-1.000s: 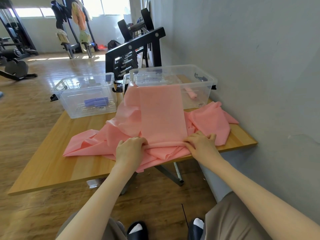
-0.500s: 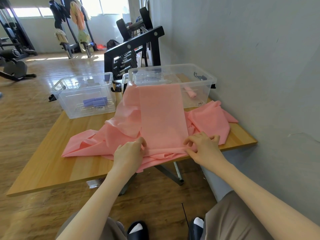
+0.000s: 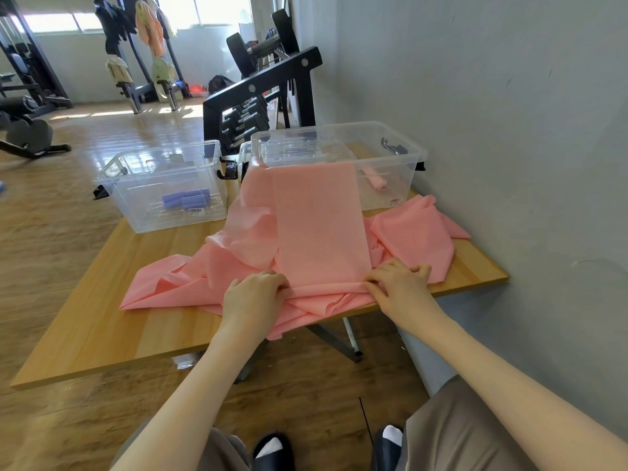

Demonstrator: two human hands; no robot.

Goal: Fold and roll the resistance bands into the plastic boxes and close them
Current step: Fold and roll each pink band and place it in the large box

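Head camera, looking down at a wooden counter [image 3: 102,338] pushed against a grey wall. A long pink band [image 3: 319,229] is the main thing here: one flat strip of it runs from the near edge of the counter up and over the front wall of the clear box on the right [image 3: 390,154], with the rest bunched in loose folds on both sides of that strip. Some of it droops off the near edge of the counter.

The left hand [image 3: 253,300] sits at the near-left corner of the strip, fingers curled down and pinching the folded edge. The right hand [image 3: 399,283] is at the near-right corner, fingers bent and gripping the same edge, so both have hold of the band's near end.

Inside the right box there's a small pink roll [image 3: 373,180] behind the strip. Left of the band stands a second clear box [image 3: 136,226] with blue rolls [image 3: 187,198] in it. Both boxes are open on top.
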